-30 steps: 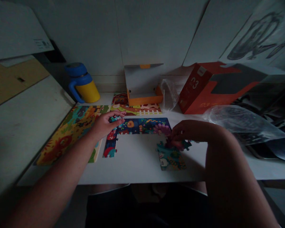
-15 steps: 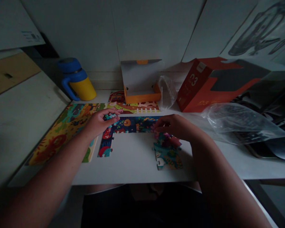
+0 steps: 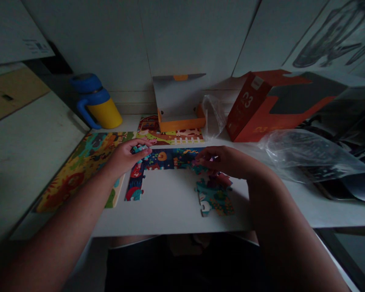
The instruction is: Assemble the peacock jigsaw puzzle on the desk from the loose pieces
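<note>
My left hand [image 3: 129, 156] is closed around a small stack of teal jigsaw pieces [image 3: 141, 151], above the upper left corner of a partly joined puzzle. At the puzzle's upper right corner, my right hand [image 3: 220, 160] pinches a purple-pink jigsaw piece [image 3: 196, 162], partly hidden by the fingers. The joined dark blue strip [image 3: 161, 159] runs between both hands. Down its left side goes a red and blue column [image 3: 136, 186]. Below my right hand lie teal joined pieces [image 3: 214, 198] with a reddish piece [image 3: 222, 179] resting over their upper edge.
A yellow animal puzzle [image 3: 79, 174] lies at left, a farm puzzle [image 3: 167, 138] at the back under an open orange box [image 3: 182, 123]. Behind stand a blue-yellow mug [image 3: 100, 105] and a large red box [image 3: 261, 109]. Clear plastic bags [image 3: 307, 154] lie at right.
My right hand has shifted slightly left with the pinched piece, and its fingers have tilted a little. The left hand keeps its stack in almost the same place.
</note>
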`<state>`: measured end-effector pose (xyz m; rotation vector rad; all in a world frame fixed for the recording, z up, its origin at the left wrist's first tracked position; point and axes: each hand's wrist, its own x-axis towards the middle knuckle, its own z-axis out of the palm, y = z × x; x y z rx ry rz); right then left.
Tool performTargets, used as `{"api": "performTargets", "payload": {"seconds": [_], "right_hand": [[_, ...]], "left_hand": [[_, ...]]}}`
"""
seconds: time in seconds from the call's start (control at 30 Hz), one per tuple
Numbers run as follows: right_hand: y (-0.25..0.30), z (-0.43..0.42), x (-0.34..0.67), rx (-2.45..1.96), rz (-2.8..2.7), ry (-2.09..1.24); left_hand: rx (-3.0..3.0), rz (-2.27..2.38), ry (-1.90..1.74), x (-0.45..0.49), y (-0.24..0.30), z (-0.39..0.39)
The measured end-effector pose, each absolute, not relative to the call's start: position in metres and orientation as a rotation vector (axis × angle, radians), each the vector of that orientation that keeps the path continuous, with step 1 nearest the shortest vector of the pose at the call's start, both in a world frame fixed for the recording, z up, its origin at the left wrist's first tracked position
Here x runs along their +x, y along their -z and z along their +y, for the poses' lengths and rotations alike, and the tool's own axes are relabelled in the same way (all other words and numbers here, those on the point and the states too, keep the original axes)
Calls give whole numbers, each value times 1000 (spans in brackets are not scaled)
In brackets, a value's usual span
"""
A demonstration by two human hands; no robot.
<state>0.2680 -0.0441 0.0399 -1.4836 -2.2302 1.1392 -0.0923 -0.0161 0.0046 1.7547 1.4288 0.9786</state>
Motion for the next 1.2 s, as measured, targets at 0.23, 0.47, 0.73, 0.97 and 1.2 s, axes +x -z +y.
{"api": "performTargets", "payload": {"seconds": [0.23, 0.47, 0.73, 0.97, 1.2], "right_hand": [[-29, -38, 274, -1520, -2153, -1176], [-32, -39, 275, -1478, -2238, -1128], [-38, -46, 267, -1563, -2310, -1280], [-32, -43, 267, -1633, -2412, -949], [-24, -40, 264, -1654, -2467, -820]], "left_hand": [[1712, 1427, -966, -93, -5, -18], [1699, 1414, -1013, -91, -5, -18], [1735, 1401, -1001, -92, -3, -17], [1775, 1391, -1031, -94, -2, -15], [1788, 1388, -1022, -93, -4, -15]]}}
